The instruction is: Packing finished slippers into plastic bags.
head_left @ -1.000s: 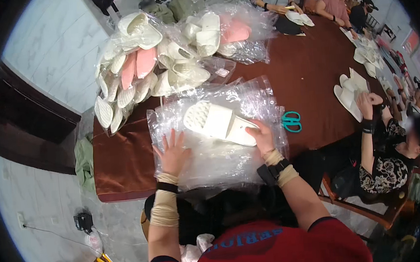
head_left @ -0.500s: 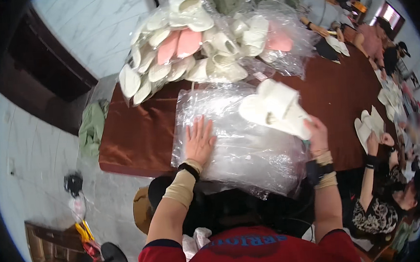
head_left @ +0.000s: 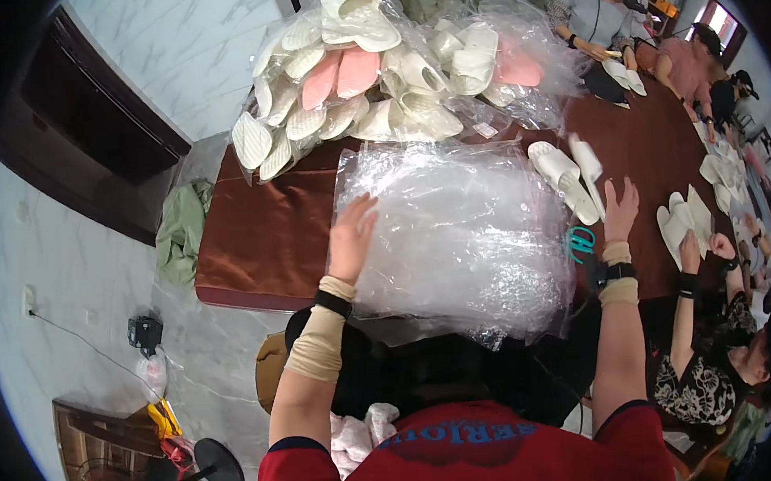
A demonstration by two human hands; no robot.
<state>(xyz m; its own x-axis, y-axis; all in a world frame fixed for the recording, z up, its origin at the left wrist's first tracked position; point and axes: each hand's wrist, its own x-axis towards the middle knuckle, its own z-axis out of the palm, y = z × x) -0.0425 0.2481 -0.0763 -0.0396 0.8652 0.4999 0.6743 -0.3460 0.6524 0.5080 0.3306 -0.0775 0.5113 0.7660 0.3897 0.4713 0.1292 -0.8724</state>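
Left grip (head_left: 352, 241) and right grip (head_left: 620, 211) look loosely open, holding nothing; slick plastic bags (head_left: 466, 235) could slide if the left drags them.

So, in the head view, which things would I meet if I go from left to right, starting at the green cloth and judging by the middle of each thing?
Green cloth, left hand, plastic bags, white slippers, right hand, co-worker's slippers.
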